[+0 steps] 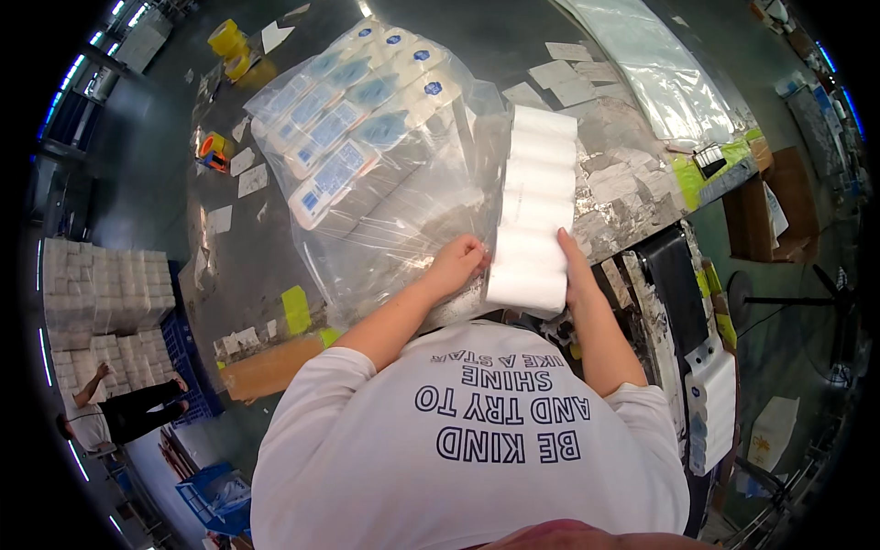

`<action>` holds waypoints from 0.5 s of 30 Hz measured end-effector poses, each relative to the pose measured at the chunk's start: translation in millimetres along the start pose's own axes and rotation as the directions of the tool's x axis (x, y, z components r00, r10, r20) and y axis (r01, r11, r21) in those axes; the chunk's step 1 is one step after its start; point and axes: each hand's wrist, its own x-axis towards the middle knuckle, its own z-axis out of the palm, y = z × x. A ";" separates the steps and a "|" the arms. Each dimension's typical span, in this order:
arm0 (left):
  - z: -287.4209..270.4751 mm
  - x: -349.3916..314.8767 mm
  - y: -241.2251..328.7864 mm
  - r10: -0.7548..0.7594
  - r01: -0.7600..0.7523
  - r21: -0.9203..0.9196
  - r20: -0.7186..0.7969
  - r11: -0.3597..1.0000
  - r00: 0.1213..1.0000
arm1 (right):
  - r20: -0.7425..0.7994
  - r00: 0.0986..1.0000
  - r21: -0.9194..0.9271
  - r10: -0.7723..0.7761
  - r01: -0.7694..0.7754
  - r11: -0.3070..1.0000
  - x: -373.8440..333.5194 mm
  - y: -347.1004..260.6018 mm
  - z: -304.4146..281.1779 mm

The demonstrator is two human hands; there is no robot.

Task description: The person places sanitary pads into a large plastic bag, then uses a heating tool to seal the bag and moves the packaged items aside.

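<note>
A long white pack of rolls in wrapping (533, 202) lies lengthwise along the right side of a large clear plastic bag (417, 197). My right hand (577, 270) is against the near right side of this pack, its thumb up along the edge and its other fingers hidden below. Just left of the pack's near end, my left hand (461, 261) is closed at the bag's edge, fingers curled on the thin film. Inside the far part of the bag, several white-and-blue wrapped packs (330, 179) lie side by side.
Flat clear bags (660, 69) are stacked at the far right of the table. Yellow tape rolls (229, 41) and an orange tape dispenser (214, 151) stand at the left. A black conveyor belt (676, 284) runs at the right, with another pack (711, 412) beside it. A person (128, 412) is at the left, by stacked packs.
</note>
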 end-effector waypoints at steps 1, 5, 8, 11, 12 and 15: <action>1.5 -7.6 4.4 -0.008 0.009 -0.037 0.027 0.999 1.000 | 0.038 0.996 0.034 0.081 -0.082 0.996 -1.5 -5.0 -6.3; -8.9 -34.7 52.6 0.153 -0.137 -0.157 0.099 0.978 0.983 | -0.007 0.980 0.059 0.197 -0.196 0.979 -19.2 -17.5 -12.7; -35.7 -51.9 89.9 0.346 -0.346 -0.080 -0.012 0.935 0.938 | -0.059 0.973 -0.032 0.221 -0.223 0.974 -50.4 -30.9 -25.0; -78.6 -67.4 115.9 0.431 -0.439 0.000 -0.189 0.898 0.882 | 0.162 0.979 -0.030 0.121 -0.118 0.993 -71.5 -35.7 -61.7; -90.0 -72.2 124.2 0.440 -0.451 0.014 -0.252 0.892 0.862 | 0.183 0.969 -0.053 0.167 -0.160 0.986 -71.2 -39.0 -61.0; -105.1 -88.1 154.8 0.428 -0.483 -0.174 -0.277 0.858 0.860 | 0.220 0.917 -0.158 0.334 -0.304 0.939 -68.7 -34.8 -35.3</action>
